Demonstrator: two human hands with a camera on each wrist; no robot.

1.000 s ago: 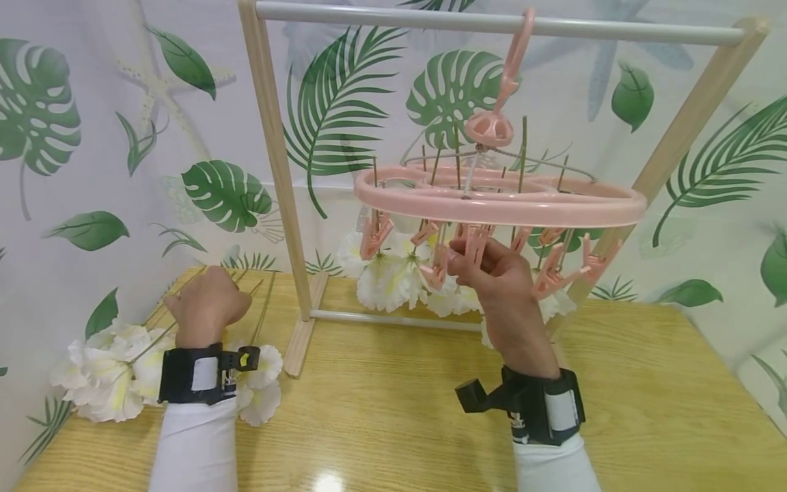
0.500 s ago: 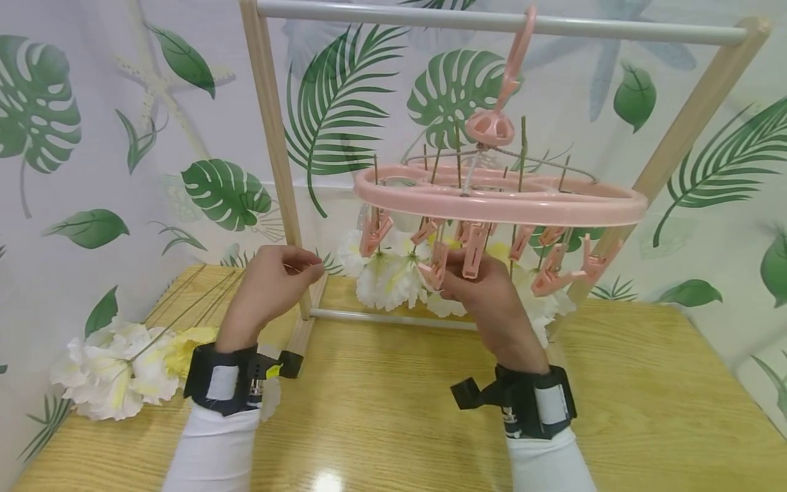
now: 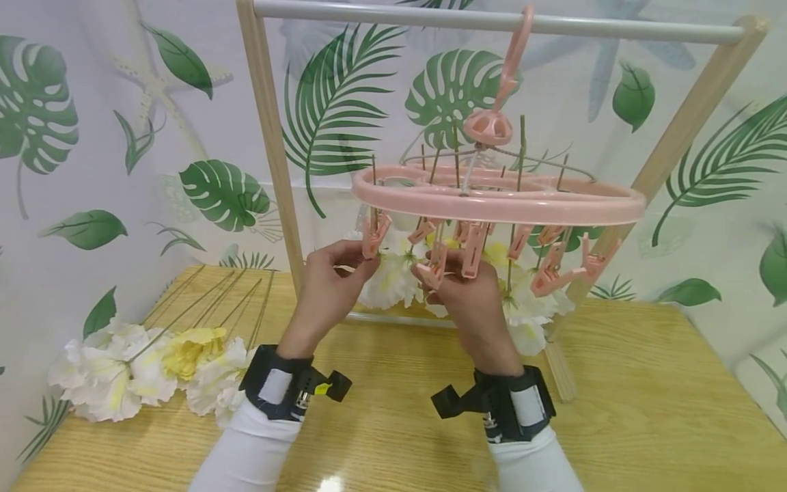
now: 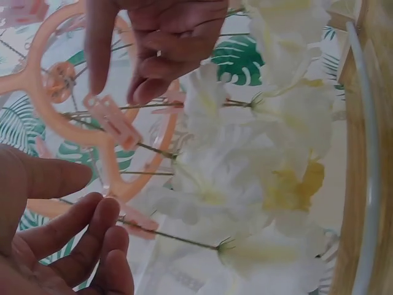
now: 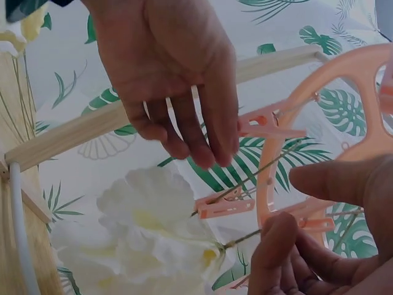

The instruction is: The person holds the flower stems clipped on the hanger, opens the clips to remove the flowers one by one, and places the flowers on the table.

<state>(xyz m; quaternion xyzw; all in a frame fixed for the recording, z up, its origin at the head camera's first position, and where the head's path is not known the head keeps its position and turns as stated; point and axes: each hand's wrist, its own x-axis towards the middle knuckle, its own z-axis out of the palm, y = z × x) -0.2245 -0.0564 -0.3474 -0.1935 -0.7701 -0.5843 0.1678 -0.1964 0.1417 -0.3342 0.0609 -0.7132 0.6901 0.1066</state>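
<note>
A pink clip drying hanger [image 3: 498,210] hangs from the rack, white artificial flowers [image 3: 393,281] dangling head-down beneath it by stems in its clips. My left hand [image 3: 328,287] is at the hanger's left-end clip [image 3: 372,236]; in the left wrist view its thumb and forefinger [image 4: 101,206] stand apart beside a clip [image 4: 140,227]. Beside a front clip [image 3: 435,265] is my right hand [image 3: 473,301], its thumb and fingers also apart in the right wrist view, close to a clip [image 5: 316,222]. Neither hand shows anything gripped. Flower heads partly hide behind the right hand.
More white flowers [image 3: 113,372] and a yellow flower [image 3: 193,350] lie at the table's left, stems pointing away. The rack has wooden posts [image 3: 277,137], a top rail [image 3: 393,15] and a low crossbar [image 3: 399,319]. A leaf-printed cloth covers the wall behind.
My left hand has left the flowers lying on the table and moved right and up to the hanger's left end. My right hand has shifted slightly left among the front clips.
</note>
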